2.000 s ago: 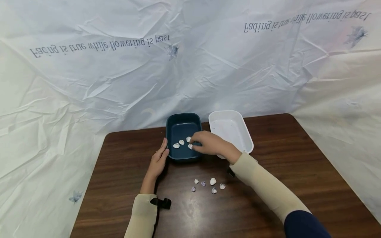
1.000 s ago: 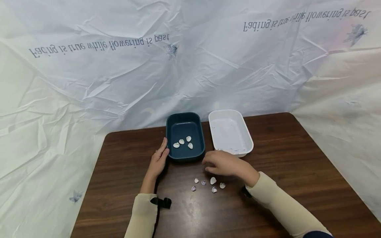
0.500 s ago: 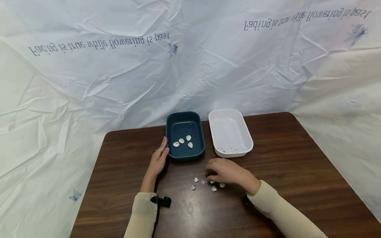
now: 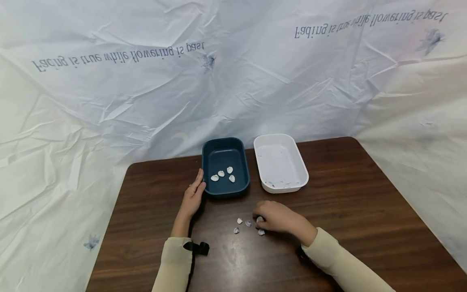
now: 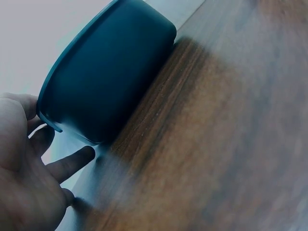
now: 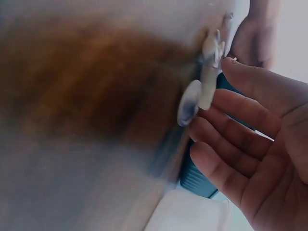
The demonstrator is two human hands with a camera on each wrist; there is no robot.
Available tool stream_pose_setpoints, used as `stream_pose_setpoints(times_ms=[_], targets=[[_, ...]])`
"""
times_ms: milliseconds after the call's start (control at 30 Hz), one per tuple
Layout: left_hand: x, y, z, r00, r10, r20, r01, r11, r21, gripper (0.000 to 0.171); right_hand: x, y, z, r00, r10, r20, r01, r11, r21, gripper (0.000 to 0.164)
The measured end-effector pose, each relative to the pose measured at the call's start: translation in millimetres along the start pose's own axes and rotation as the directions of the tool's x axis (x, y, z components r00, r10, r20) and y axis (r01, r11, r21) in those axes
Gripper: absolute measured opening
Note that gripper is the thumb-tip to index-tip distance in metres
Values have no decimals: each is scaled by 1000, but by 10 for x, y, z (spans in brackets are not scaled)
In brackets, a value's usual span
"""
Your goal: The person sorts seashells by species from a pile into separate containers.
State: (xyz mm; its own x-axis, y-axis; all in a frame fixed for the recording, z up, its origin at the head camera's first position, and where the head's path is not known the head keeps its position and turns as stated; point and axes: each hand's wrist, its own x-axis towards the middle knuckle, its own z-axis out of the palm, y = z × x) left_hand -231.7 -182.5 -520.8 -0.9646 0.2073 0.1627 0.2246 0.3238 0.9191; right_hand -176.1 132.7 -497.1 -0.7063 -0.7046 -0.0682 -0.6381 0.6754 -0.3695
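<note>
My left hand (image 4: 192, 198) rests against the near left side of a dark blue tray (image 4: 243, 188), fingers mostly straight; in the left wrist view the fingertips touch or lie near its rim. Inside the tray lie several white seashells (image 4: 229, 170). My right hand (image 4: 279, 217) is low over the table in front of the white tray, thumb and fingers pinching a white seashell (image 6: 208, 86). Close by its fingers is a purple-tinged seashell (image 6: 189, 103). Left of this hand several small seashells (image 4: 248, 223) lie loose, and another seashell (image 4: 261, 232) sits just below the thumb.
A white tray (image 4: 304, 176) stands right of the blue one, with small dark specks inside. Both are near the back edge of the brown wooden table (image 4: 350, 182). Behind hangs a wrinkled white cloth (image 4: 233, 93) with printed lettering.
My right hand has left the blue tray, where a shell was set down, and come back down to the loose shells, taking hold of a white one. The left hand stays put.
</note>
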Motion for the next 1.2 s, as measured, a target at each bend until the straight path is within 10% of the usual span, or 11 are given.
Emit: stream_pose_setpoints(times_ms=[1067, 1200], targets=[[-42, 126, -6, 1000, -9, -8, 9, 999, 32, 55, 5, -7, 4, 997, -66, -48, 66, 998, 0, 10], [30, -144, 33, 1000, 4, -24, -3, 999, 34, 56, -1, -17, -18, 997, -51, -53, 52, 999, 3, 10]])
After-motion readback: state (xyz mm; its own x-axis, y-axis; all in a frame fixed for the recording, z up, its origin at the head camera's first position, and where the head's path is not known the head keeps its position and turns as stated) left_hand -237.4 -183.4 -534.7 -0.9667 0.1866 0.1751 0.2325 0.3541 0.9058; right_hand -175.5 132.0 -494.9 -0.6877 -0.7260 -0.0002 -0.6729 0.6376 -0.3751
